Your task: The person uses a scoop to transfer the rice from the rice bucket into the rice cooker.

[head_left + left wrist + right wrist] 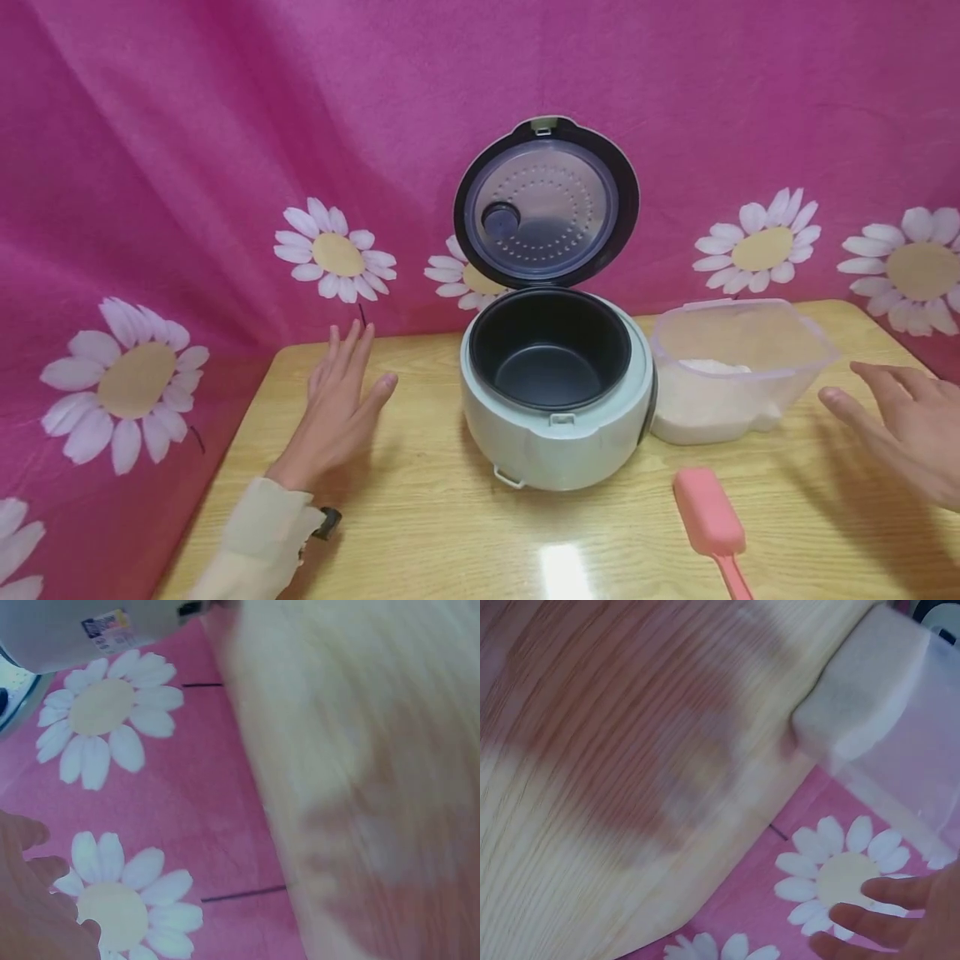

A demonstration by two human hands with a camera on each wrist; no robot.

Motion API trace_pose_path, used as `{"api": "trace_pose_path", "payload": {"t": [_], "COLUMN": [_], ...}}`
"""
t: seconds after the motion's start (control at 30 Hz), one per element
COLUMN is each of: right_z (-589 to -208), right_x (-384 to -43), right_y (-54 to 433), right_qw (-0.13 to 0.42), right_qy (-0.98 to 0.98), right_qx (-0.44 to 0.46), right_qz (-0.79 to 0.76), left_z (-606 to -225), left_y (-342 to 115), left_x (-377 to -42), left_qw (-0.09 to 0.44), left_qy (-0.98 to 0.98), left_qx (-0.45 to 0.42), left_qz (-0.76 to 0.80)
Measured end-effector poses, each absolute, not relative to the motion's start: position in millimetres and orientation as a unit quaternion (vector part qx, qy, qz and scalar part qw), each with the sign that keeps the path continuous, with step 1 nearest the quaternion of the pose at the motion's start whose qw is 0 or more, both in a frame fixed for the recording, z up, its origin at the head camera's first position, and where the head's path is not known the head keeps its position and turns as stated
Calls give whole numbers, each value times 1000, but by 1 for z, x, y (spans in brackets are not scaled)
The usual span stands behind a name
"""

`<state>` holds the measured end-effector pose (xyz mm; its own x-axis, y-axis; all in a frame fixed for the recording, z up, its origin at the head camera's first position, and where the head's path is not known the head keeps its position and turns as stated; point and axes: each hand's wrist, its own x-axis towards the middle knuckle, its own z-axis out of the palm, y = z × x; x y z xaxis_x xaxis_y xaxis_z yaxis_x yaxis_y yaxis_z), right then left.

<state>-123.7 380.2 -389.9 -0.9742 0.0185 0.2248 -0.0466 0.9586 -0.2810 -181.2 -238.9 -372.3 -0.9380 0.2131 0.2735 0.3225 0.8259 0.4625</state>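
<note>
A white rice cooker point(555, 454) stands mid-table with its lid point(551, 208) raised and a dark inner pot point(547, 375) inside. Left of it, over the tabletop, my left hand point(337, 408) has its fingers straight and holds nothing. At the far right my right hand point(911, 425) is spread beside a clear plastic container point(738, 375), apart from it; in the right wrist view its extended fingers point(885, 926) show. White grains or powder point(705, 408) partly fill that container. In front of it lies a pink scoop point(708, 512), its handle cut off by the frame's bottom edge.
The wooden table point(420, 533) ends at the back against a pink cloth point(360, 125) with daisy prints. The container stands right against the cooker's right side. A dark strap point(327, 523) sits at the left wrist, below a pale sleeve.
</note>
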Motion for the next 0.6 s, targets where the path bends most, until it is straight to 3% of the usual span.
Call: {"api": "trace_pose_path", "payload": {"t": [0.37,0.6], "right_z": [-371,-377], "right_x": [-107,-90], "right_y": [345,315], "right_qw": [-40,-63], "right_qy": [-998,-997], "right_qx": [3,28], "right_qz": [45,35], "left_z": [-367,-362], "left_y": [-202,-184], "left_x": [-194,-203], "left_qw": [114,125], "left_qy": [-922,-904], "left_qx": [-151,-159], "left_qz": [-338,-378]}}
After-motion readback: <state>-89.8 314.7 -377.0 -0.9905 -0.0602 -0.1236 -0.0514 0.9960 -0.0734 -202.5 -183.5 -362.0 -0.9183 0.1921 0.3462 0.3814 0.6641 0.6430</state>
